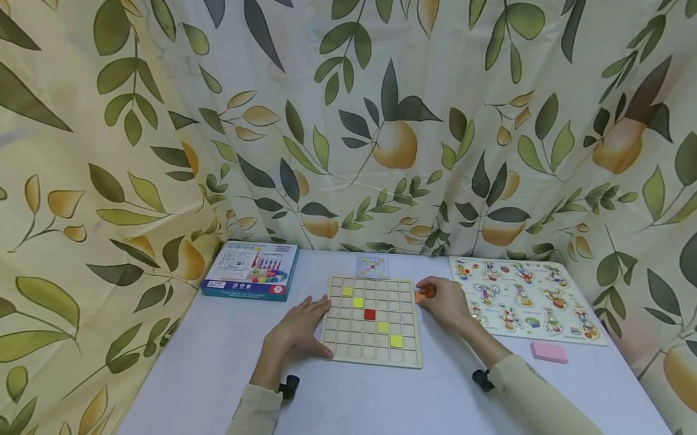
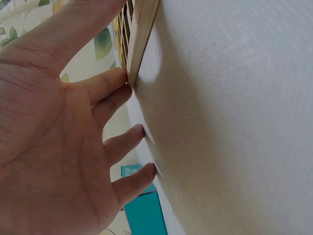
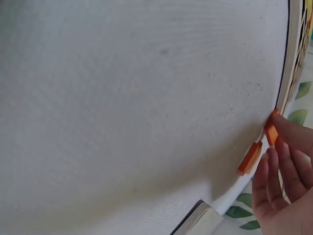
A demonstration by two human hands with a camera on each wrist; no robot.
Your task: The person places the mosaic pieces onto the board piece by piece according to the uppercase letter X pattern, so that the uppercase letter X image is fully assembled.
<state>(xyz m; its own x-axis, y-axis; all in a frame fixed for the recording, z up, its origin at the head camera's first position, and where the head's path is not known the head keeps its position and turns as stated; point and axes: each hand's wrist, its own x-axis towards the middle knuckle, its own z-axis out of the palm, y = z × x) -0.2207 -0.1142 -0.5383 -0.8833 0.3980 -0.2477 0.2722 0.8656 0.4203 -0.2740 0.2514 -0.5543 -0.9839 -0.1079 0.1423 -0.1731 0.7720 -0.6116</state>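
An orange tile [image 3: 272, 131] is sitting between the thumb and fingers of the right hand [image 1: 445, 304], just beside the far part of the grid board's right edge; whether tile and board are touching cannot be told. The hands are working well apart, the right pinching this tile. A second orange tile [image 3: 250, 159] is lying on the surface close by. Judging by its look, the held piece is probably light, stiff and smooth, unlikely to break but perhaps apt to slip; opposite edges are offering the best hold, leaving the flat faces free.

The grid board [image 1: 371, 356] is appearing thin, rigid and wooden, presumably light enough to slide if nudged, and its rim is giving the surest grip. The left hand [image 1: 297, 325] is spreading its fingers along the left edge, thumb resting at the near left corner, clamping nothing. Four yellow tiles and one red tile [image 1: 370, 314] are forming a diagonal from far left to near right.

Farther out, a pattern card [image 1: 372, 265] is lying beyond the far edge, a boxed set [image 1: 251, 271] at far left, and a picture puzzle board [image 1: 531, 303] at right, with a pink block [image 1: 549, 352] on its near side.
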